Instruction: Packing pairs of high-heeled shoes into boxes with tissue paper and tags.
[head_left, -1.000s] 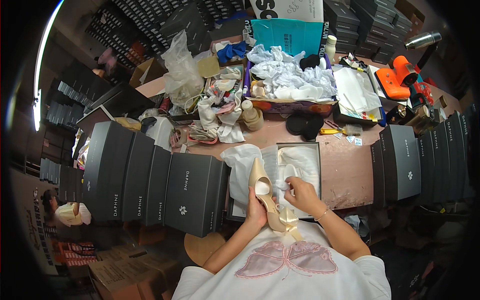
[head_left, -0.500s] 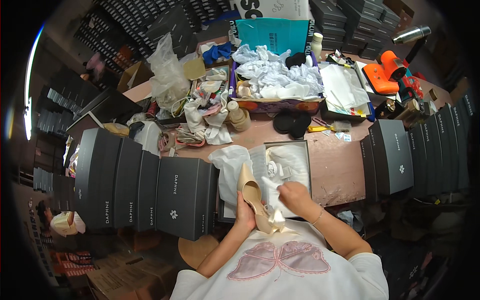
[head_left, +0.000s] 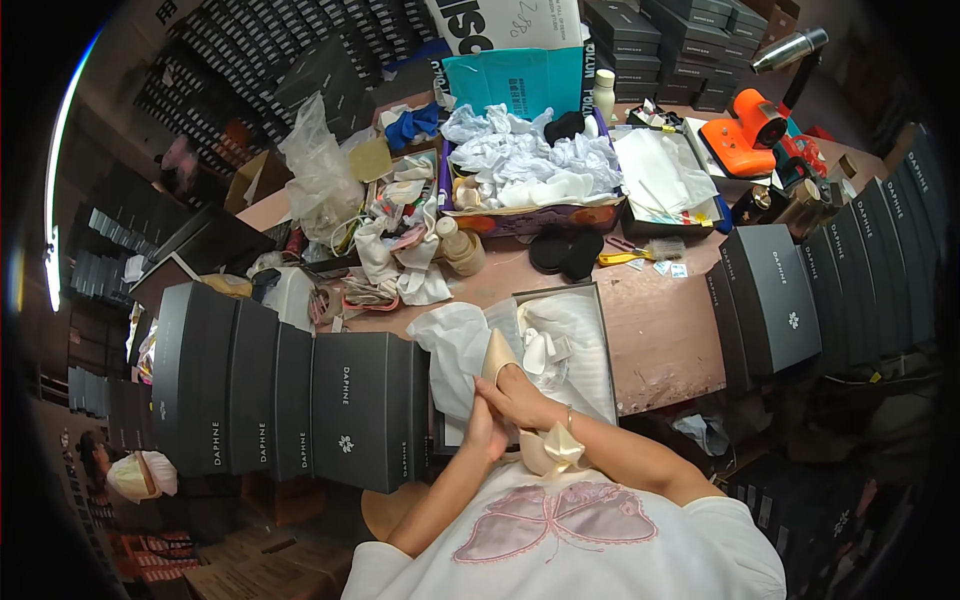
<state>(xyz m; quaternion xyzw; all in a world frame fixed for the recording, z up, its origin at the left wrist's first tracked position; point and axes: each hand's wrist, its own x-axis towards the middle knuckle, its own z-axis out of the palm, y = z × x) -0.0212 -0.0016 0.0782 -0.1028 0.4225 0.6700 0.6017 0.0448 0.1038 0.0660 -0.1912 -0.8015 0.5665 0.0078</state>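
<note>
A cream pointed-toe shoe (head_left: 499, 352) with a satin bow (head_left: 558, 449) at its heel end is in front of my chest, toe pointing away. My left hand (head_left: 486, 432) grips it from the left side. Across its opening lies my right hand (head_left: 527, 400), fingers reaching into the toe part; they are hidden, so what they hold, if anything, does not show. Beyond the hands is an open shoe box (head_left: 605, 345), with white wrapping and a small white item (head_left: 540, 348) inside. White tissue paper (head_left: 440, 340) spreads left of the shoe.
Dark shoe boxes (head_left: 362, 400) line the left side, and more boxes (head_left: 775, 290) stand at right. Behind are a bin of crumpled white paper (head_left: 530, 160), black round pads (head_left: 565, 252), a yellow-handled brush (head_left: 640, 255) and an orange device (head_left: 740, 140).
My right hand has moved left from above the open box to the shoe, and its fingers have gone into the opening. My left hand keeps its hold. The whole view has shifted slightly.
</note>
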